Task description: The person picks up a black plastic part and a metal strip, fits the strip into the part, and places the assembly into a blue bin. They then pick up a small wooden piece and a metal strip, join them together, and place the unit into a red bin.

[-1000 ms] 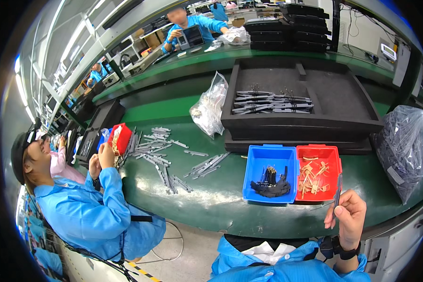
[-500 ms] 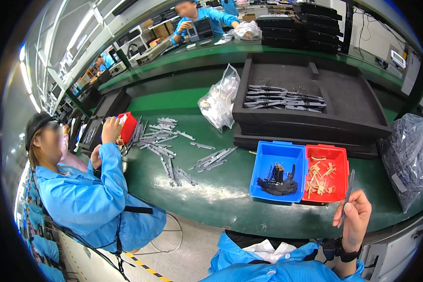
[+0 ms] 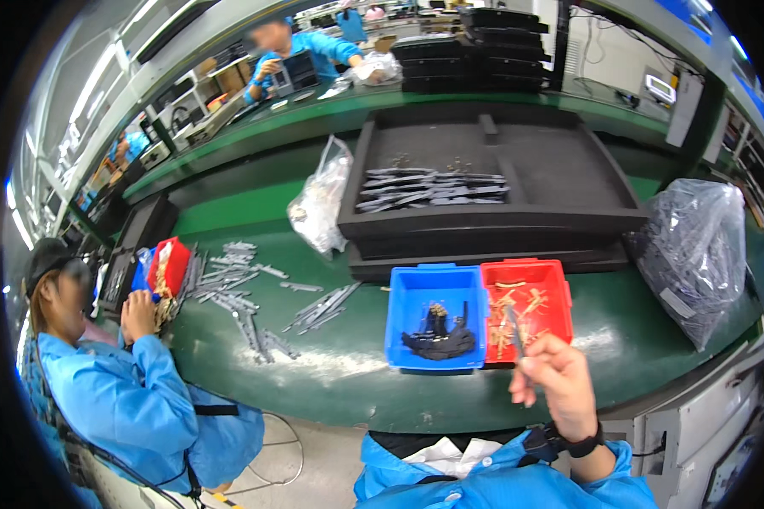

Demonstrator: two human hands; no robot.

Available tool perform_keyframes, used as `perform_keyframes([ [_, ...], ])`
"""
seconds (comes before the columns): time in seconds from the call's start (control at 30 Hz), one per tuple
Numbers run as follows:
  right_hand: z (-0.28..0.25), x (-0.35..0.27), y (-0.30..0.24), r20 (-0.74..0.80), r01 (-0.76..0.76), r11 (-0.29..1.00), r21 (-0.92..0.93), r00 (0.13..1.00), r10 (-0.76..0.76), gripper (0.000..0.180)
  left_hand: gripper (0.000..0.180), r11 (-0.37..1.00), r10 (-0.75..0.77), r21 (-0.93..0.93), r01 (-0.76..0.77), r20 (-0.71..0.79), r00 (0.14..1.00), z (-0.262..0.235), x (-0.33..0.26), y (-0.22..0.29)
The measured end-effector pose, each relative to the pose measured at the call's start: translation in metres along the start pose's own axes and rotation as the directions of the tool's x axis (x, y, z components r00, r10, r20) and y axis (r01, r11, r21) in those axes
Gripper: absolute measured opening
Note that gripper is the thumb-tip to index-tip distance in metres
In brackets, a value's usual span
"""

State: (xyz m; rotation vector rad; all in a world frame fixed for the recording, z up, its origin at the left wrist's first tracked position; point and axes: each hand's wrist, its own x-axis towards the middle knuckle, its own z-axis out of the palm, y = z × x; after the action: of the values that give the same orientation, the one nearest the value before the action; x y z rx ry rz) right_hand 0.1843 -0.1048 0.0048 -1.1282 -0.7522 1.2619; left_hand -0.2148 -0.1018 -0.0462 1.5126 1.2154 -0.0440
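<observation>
My right hand (image 3: 558, 382), with a dark band on its wrist, has its fingers closed round a slim dark grey pointed stick (image 3: 519, 346); its exact kind is unclear. The stick's upper end overlaps a red bin (image 3: 564, 293) with tan strip-like pieces (image 3: 530, 299) lying loose in it. Whether the tip touches them I cannot tell. Against the red bin's left side stands a blue bin (image 3: 396, 293), in which black cables (image 3: 441, 339) with gold-coloured ends are bunched. My left hand is out of view.
Behind the bins sits a large black foam tray (image 3: 484, 222) with grey strips (image 3: 429, 188). Clear bags flank it: one (image 3: 321, 199) left, one (image 3: 696, 254) right. Loose grey strips (image 3: 246, 297) cover the table (image 3: 348, 390) toward a co-worker (image 3: 119, 399) at left.
The view has swung to the right. My right hand has moved left, bringing the stick from beside the red bin to over it. The co-worker at left has lowered a raised hand.
</observation>
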Motion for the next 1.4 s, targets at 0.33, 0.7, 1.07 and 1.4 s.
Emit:
perform_keyframes([
  [0.33,0.028,0.008,0.01,0.217,-0.071,0.997,-0.012,0.973,0.072,0.011,0.021,0.987,0.068,0.146,-0.063,-0.029,0.997,-0.014,0.006,0.05],
  [0.7,0.054,0.003,0.022,0.286,-0.047,0.998,-0.031,0.957,0.054,0.01,0.013,0.546,0.563,-0.413,-0.729,-0.463,0.684,0.044,0.105,0.159],
  [1.07,0.054,0.008,0.026,0.274,0.045,0.997,-0.063,0.961,-0.026,0.01,0.006,0.581,0.573,-0.244,-0.776,-0.555,0.604,0.041,0.119,0.167],
  [1.4,0.027,0.028,-0.053,0.488,0.516,0.61,-0.601,0.842,-0.231,0.013,0.019,0.505,0.711,-0.196,-0.841,-0.457,0.534,0.033,0.116,0.178],
])
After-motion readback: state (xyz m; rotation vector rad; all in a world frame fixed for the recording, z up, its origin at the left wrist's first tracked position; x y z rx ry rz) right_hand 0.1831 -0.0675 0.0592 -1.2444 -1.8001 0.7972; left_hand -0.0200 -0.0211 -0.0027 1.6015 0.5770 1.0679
